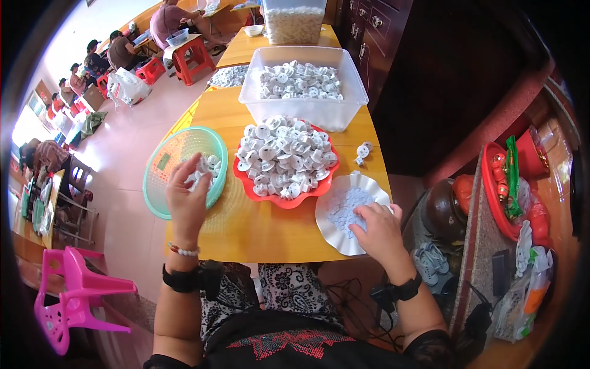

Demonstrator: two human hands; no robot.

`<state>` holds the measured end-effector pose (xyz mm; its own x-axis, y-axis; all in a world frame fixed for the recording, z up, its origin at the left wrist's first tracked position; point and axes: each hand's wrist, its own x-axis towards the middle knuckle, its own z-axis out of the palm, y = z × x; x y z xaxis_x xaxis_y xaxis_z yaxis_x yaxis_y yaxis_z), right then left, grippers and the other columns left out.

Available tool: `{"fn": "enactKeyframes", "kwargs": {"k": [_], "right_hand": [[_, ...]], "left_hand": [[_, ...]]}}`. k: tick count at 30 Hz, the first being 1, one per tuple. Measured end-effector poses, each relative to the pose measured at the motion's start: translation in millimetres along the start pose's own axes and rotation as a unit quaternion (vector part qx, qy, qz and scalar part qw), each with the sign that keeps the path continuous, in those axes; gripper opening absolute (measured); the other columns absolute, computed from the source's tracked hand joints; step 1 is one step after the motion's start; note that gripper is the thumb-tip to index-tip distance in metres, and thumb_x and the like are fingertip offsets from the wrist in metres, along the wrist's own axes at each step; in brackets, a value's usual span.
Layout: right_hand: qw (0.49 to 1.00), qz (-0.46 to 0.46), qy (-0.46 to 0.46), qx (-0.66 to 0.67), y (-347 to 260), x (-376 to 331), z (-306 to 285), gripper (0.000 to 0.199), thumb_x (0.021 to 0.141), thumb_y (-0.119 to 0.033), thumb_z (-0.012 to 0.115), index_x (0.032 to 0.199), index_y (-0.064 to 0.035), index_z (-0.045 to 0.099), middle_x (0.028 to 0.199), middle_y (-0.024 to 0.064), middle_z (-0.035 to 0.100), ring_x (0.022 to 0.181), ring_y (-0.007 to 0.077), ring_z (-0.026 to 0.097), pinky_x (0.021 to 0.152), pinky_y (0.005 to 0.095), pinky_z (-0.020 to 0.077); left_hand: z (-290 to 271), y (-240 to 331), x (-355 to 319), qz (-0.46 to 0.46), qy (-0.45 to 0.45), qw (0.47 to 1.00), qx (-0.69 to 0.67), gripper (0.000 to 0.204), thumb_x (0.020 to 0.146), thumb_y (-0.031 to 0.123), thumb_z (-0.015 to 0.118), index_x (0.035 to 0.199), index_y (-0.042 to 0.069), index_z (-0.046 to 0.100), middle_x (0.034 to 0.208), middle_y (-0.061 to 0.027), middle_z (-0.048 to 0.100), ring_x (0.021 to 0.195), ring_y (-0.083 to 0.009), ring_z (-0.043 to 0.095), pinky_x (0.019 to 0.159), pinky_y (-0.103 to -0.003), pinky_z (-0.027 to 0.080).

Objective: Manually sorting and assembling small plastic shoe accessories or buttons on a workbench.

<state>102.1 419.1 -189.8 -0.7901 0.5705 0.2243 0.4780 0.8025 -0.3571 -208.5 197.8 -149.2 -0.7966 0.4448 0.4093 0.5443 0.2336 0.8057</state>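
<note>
My left hand [187, 203] is raised over the near right side of a green mesh basket [153, 184]. Its curled fingers and thumb close around a small white plastic part [203, 165], and similar parts lie in the basket behind it. On the right, my right hand [381, 229] reaches over a white wavy-rimmed plate [330, 232]. Its thumb and forefinger are bent but apart, with the tips at a spread of small pale blue pieces [345, 208]. Between my hands stands a red scalloped bowl [289, 202] heaped with white round plastic parts [284, 154].
A clear plastic bin [301, 109] of white parts stands behind the bowl, with another tall bin [294, 27] farther back. Two loose parts [362, 151] lie near the table's right edge. A pink stool [83, 286] is at lower left; people sit working at far left.
</note>
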Motion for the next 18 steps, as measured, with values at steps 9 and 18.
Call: {"fn": "enactKeyframes", "kwargs": {"k": [9,18], "right_hand": [[1.000,0.014,0.018,-0.004,7.3,2.2,19.7,0.007,0.084,-0.019,0.071,0.083,-0.0126,0.067,0.086,0.0043,0.066,0.090,0.0245,0.064,0.095,0.0465,0.0359],[0.980,0.127,-0.010,0.156,10.9,0.9,5.1,0.007,0.084,-0.015,0.066,0.083,-0.0081,0.067,0.082,0.0074,0.071,0.079,0.0277,0.067,0.089,0.0405,0.0411]], "left_hand": [[54.5,28.7,9.7,0.103,-0.072,0.982,0.142,0.047,0.080,0.009,0.075,0.126,0.008,0.066,0.113,-0.0131,0.067,0.108,-0.0287,0.064,0.097,-0.038,0.048],[96.9,24.4,23.0,0.108,-0.094,0.957,0.251,0.020,0.082,0.022,0.075,0.098,0.012,0.070,0.094,-0.0044,0.068,0.094,-0.0255,0.064,0.082,-0.040,0.046]]}}
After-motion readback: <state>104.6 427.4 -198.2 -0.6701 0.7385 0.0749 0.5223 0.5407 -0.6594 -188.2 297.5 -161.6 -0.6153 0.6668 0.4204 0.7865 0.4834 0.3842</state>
